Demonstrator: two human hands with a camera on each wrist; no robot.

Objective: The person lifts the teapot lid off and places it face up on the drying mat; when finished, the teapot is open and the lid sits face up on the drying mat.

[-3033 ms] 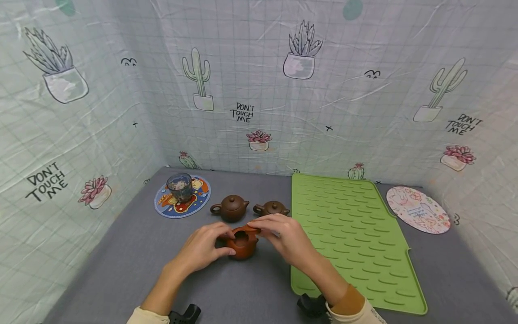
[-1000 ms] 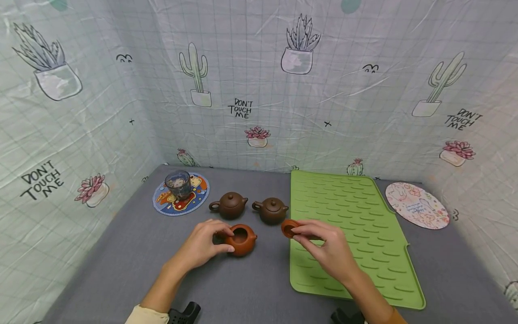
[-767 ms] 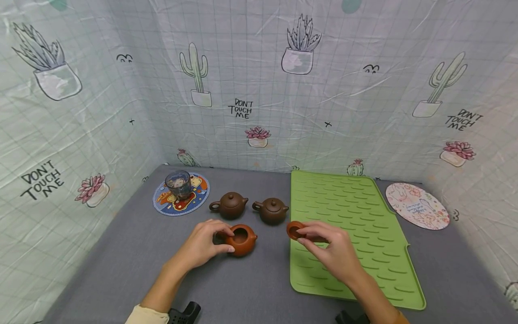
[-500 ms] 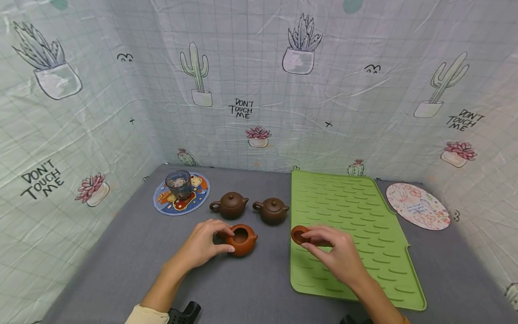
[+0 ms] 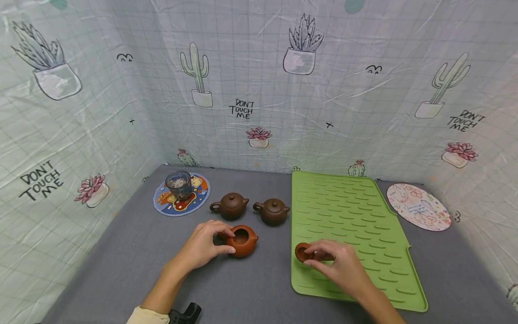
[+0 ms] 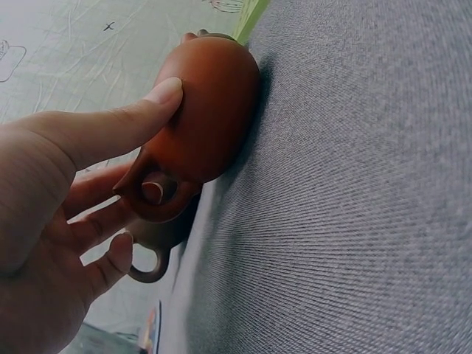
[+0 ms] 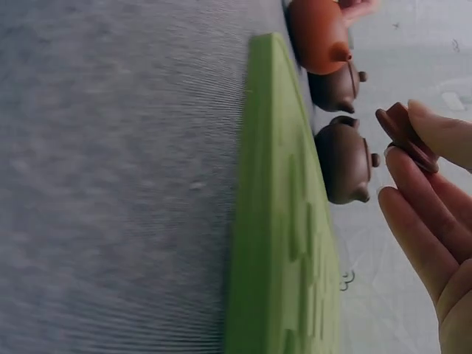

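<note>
An orange-brown clay teapot [image 5: 245,248] without its lid stands on the grey cloth, its round opening facing up and its spout to the right. My left hand [image 5: 204,245] grips it from the handle side; in the left wrist view the thumb presses the teapot body [image 6: 214,110] and fingers reach around by the handle loop [image 6: 164,206]. My right hand [image 5: 337,263] pinches the teapot lid [image 5: 300,254] between thumb and fingers, underside turned up, over the near left part of the green mat. In the right wrist view the lid [image 7: 405,136] is held above the mat surface.
Two dark brown lidded teapots, one on the left [image 5: 231,207] and one on the right [image 5: 273,212], stand behind the orange one. A glass [image 5: 179,185] sits on a blue round mat [image 5: 162,208]. The green ridged mat [image 5: 348,207] lies right, with a floral oval mat [image 5: 418,207] beyond.
The right hand has lifted the lid off the teapot, carried it rightward, turned its hollow side up, and lowered it toward the green mat. The left hand has stayed on the teapot.
</note>
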